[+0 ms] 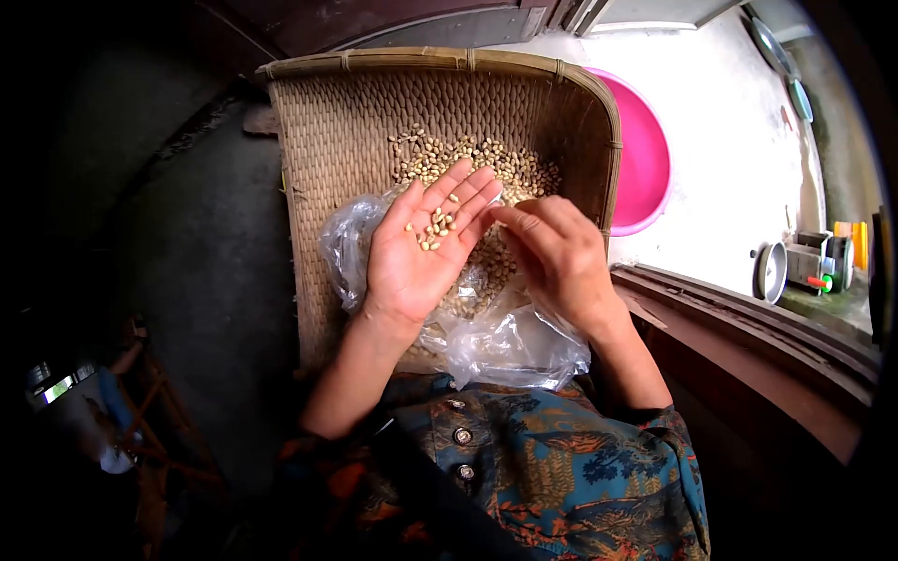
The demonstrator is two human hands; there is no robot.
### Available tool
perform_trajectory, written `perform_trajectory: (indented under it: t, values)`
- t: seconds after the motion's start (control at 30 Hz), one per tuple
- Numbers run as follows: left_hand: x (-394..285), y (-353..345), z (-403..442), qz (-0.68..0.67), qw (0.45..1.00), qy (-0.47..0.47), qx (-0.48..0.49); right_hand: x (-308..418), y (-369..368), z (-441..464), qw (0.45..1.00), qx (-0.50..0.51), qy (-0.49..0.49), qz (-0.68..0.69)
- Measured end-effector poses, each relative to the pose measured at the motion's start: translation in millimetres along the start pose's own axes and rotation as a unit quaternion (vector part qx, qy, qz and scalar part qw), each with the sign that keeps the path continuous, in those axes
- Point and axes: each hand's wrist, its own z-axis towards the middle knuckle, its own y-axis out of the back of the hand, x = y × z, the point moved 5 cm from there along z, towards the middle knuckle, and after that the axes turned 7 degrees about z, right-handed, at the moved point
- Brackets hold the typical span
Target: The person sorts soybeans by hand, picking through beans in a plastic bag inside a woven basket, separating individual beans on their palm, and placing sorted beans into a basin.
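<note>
Palm up, my left hand is held over the woven basket with its fingers stretched out. Several small, pale tan beans rest on its palm and fingers. My right hand is closed in a pinch beside the left fingertips. What it pinches, if anything, is too small to make out. More beans are spread in the basket beyond and beneath my hands. A clear plastic bag lies crumpled in the basket around my wrists, and beans show beside and through it.
A bright pink basin stands on the floor just right of the basket. A wooden ledge runs along the right side. Farther right, a round metal pan leans near some small equipment. The left side is dark.
</note>
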Motion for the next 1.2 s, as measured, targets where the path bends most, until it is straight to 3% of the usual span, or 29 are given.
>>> perform_trajectory:
  t: [0.33,0.53,0.9,1.0,1.2]
  values:
    - [7,-10,6,0.032,0.998,0.012,0.048,4,-7,-2,0.996,-0.027,-0.032,0.081]
    - [12,-16,4,0.098,0.995,0.019,0.030,9,-9,13,0.993,-0.012,-0.061,0.097]
    - [16,-17,5,0.042,0.998,0.031,0.034,-17,2,6,0.976,-0.084,-0.114,0.167]
    - [13,-17,4,0.014,0.998,0.038,0.053,-25,5,-2,0.962,-0.091,-0.180,0.184]
    - [15,-17,4,0.040,0.997,0.038,0.059,-21,5,-3,0.980,-0.077,-0.122,0.138]
